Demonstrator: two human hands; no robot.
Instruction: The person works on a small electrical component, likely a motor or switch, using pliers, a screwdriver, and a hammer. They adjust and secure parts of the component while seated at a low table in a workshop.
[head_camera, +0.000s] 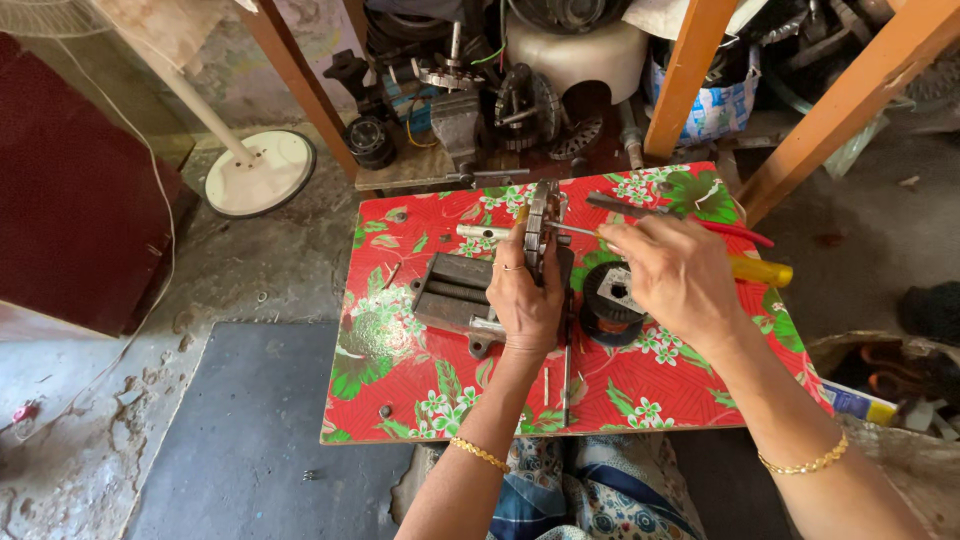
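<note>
Red floral oilcloth covers the low table (400, 390) — work sits at its middle. Left hand (525, 300) wrapped tight around an upright metal motor core (541, 222), held on edge above a grey metal block (452, 292). Right hand (678, 272) pinched shut on a thin metal rod (572, 230), its tip touching the core's side. Black wire spool (610, 303) lies just beside, partly under the right hand; yellow-handled screwdriver (760, 270) behind it. Risk, as I judge it: rod tip could slip off the core toward the left fingers if the core tilts in the grip — loose small pins near the table edge might roll off
</note>
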